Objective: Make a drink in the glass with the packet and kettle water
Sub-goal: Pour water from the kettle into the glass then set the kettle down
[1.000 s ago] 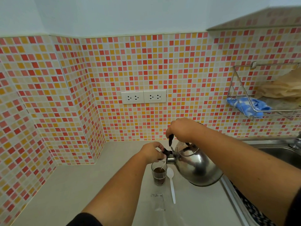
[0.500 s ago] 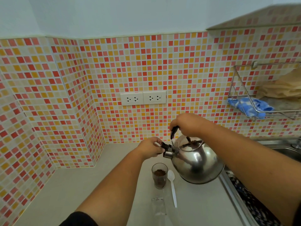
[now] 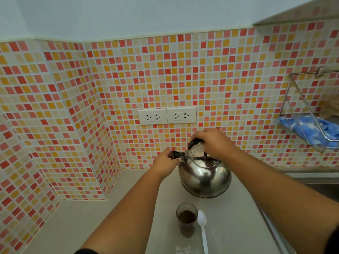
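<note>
Left hand pinched on the kettle spout cap, likely holding it open. Right hand clamped round the handle, kettle on the counter behind the glass. White spoon just right, ready for stirring.

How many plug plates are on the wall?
2. The left socket plate and the right socket plate sit side by side on the tiled wall, just above the hands and the kettle. None seem hidden.
</note>
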